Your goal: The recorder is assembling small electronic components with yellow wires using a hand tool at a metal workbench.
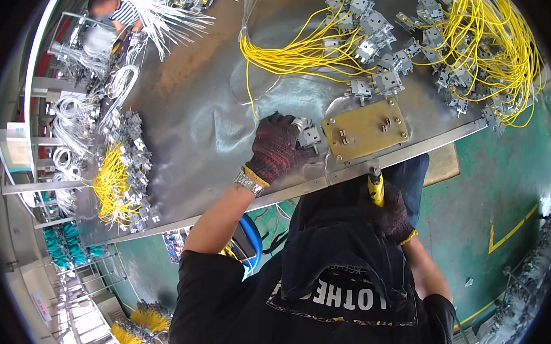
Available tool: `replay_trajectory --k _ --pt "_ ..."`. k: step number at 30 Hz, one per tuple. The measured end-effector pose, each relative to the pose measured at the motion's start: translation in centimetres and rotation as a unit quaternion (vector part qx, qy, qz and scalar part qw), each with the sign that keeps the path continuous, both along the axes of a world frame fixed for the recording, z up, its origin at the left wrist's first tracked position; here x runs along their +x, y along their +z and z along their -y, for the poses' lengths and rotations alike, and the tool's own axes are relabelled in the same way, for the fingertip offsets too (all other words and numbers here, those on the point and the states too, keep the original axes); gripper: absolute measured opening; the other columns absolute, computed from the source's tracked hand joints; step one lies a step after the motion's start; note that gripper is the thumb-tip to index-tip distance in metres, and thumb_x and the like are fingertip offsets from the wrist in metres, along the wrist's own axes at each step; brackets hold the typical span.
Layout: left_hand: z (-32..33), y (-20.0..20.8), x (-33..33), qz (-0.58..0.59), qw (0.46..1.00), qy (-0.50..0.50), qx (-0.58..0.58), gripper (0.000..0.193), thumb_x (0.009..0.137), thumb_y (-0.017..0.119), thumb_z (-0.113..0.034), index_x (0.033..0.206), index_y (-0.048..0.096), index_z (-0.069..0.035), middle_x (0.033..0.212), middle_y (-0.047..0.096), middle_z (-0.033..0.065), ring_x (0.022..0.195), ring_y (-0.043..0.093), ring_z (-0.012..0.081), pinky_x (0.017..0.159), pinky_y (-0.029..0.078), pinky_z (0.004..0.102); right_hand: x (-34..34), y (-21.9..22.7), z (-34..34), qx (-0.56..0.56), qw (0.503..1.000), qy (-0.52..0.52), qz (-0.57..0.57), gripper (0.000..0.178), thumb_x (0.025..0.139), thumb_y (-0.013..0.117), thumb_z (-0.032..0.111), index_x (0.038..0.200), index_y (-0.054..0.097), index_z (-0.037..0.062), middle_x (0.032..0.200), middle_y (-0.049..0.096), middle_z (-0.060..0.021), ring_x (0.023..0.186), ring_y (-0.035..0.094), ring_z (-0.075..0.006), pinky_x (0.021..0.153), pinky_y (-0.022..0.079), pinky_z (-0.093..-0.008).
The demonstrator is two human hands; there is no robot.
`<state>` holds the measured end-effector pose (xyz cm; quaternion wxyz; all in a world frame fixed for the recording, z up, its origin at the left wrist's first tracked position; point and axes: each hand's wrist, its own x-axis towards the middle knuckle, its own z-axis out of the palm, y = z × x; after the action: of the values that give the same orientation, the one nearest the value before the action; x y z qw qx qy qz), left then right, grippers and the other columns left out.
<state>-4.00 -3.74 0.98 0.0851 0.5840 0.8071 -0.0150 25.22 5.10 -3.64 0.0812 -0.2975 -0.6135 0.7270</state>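
Observation:
My left hand (276,148), in a dark red-and-black knit glove, is closed on a small grey metal-bodied part (311,138) above the metal table. A single yellow wire (249,94) runs from the bundle down to this hand. Just right of the part lies a brass-coloured fixture plate (350,149) with corner screws and small raised pins. My right hand (394,217), gloved too, is closed round a yellow-handled tool (376,190) in front of the table edge. The tool's dark end points up toward the plate; its exact kind is unclear.
Yellow wires (299,57) with grey metal parts (374,35) lie at the back; a bigger yellow-wire heap (508,53) lies far right. More wired parts (131,166) line the left side. The metal table edge (274,199) crosses before me. A person (113,8) works far left beside white wires (160,7).

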Motion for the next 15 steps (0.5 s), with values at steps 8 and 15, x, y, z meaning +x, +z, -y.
replay_trajectory --k 8,15 --pt "-2.2 -2.1 3.1 0.184 0.944 -0.075 0.265 0.060 0.063 0.087 -0.039 0.112 0.069 -0.010 0.099 0.071 0.0140 0.096 0.066 0.0367 0.086 0.052 0.0470 -5.7 3.3 -1.9 -0.068 0.991 -0.054 -0.099 0.044 0.093 0.067 0.008 0.135 0.051 0.0047 0.095 0.065 -0.0025 0.077 0.060 -0.0093 0.067 0.051 -0.0263" --pt "-3.8 -5.3 5.4 0.237 0.912 -0.010 0.334 0.064 0.061 0.090 -0.037 0.116 0.068 -0.011 0.116 0.067 0.0145 0.108 0.063 0.0363 0.100 0.048 0.0512 -6.9 1.8 -5.0 0.023 0.996 -0.055 -0.064 0.046 0.094 0.069 0.008 0.136 0.049 0.0049 0.097 0.067 -0.0061 0.075 0.063 -0.0109 0.058 0.051 -0.0252"
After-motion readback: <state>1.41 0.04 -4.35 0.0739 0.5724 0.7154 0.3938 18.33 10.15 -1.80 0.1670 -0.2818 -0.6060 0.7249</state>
